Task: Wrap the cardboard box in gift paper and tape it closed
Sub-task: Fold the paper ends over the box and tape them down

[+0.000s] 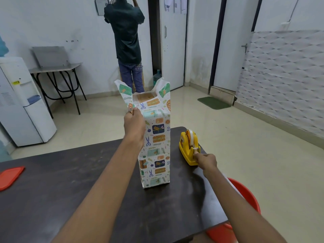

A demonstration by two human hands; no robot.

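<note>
Dark table (70, 181) bearing: right hand (206, 161) pinching tape (193, 137) at the cutter of a yellow dispenser (185, 151); just left, upright cardboard box (144, 98) sleeved in patterned gift paper (157, 146), top uncovered between two raised flaps; left hand (134, 123) gripping the left flap; beyond, a person (125, 32) facing the wall.
</note>
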